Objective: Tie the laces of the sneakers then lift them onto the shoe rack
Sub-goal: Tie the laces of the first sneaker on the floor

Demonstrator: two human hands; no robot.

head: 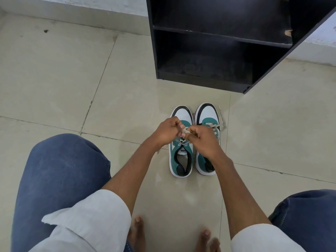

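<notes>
Two teal, white and black sneakers stand side by side on the tiled floor, toes toward the rack. Over the left sneaker (181, 159) my left hand (167, 131) and my right hand (204, 140) meet, each pinching the grey laces (185, 131) between thumb and fingers. My right wrist covers part of the right sneaker (207, 113), whose laces (221, 124) trail loose over its right side onto the floor. The black shoe rack (205, 80) stands just beyond the sneakers, its shelves open toward me.
My knees in blue jeans flank the view at the lower left and right, and my bare toes (138, 231) show at the bottom. A white wall base (72, 8) runs along the back. Beige tile floor (72, 79) stretches to the left.
</notes>
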